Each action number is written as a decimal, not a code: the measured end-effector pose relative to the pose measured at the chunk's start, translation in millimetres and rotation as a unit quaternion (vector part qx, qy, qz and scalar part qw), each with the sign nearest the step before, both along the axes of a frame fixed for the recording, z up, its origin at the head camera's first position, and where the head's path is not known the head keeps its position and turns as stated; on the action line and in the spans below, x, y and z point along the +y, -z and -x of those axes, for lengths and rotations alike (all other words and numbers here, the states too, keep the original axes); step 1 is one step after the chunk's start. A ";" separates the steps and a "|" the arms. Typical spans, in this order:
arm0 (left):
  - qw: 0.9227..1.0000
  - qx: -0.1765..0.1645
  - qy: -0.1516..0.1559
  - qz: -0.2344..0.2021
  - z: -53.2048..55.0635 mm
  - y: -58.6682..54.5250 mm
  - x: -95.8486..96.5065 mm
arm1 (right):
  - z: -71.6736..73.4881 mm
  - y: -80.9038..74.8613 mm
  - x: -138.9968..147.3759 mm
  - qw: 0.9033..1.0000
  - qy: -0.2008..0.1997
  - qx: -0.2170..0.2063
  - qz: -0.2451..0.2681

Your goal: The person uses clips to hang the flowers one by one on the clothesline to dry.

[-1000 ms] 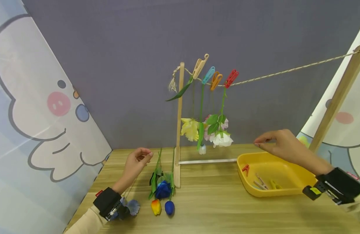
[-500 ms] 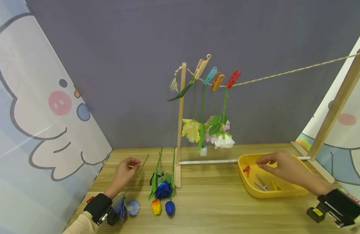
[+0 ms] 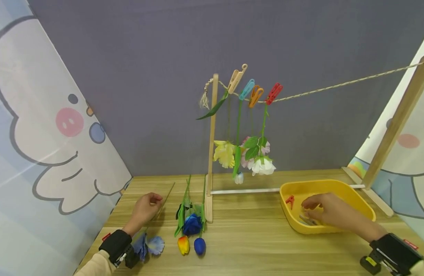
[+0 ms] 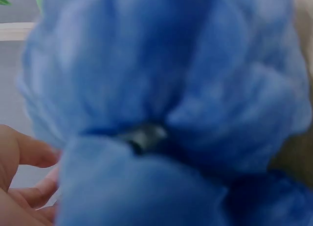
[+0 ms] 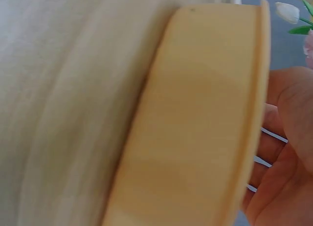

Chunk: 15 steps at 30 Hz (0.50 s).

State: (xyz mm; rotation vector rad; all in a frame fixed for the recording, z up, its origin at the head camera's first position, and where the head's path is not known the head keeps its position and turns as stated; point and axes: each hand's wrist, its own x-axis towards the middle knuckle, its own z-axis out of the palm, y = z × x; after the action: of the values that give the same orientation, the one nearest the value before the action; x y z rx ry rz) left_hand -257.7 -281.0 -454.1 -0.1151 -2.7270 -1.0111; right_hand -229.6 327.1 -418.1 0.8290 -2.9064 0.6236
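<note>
Right hand loosely curved, empty, over clips, yellow tray around; left hand relaxed, empty, near pale-blue flower

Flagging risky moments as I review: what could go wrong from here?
The right hand, low in the yellow tray near loose clips, might scatter them.

The pale blue flower lies close to the left wrist camera, which could snag its petals.

The hanging flowers crowd one end of the rope and may tangle.
</note>
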 end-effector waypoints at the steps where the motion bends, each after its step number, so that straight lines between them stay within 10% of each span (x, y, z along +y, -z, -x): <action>1: 1.000 0.002 0.003 0.004 0.3 1.2 -1.1 | -0.3 2.1 -0.4 1.000 -0.001 0.001 0.004; 15: 0.999 -0.012 0.023 0.046 3.0 8.8 -8.5 | 3.4 7.8 -6.6 1.000 0.002 -0.030 -0.002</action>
State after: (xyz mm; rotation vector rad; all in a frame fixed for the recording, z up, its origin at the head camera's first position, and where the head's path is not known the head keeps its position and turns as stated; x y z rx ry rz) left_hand -260.6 -289.5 -462.9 -0.1833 -2.8054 -0.9052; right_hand -233.0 320.5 -426.0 0.8186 -2.9631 0.6550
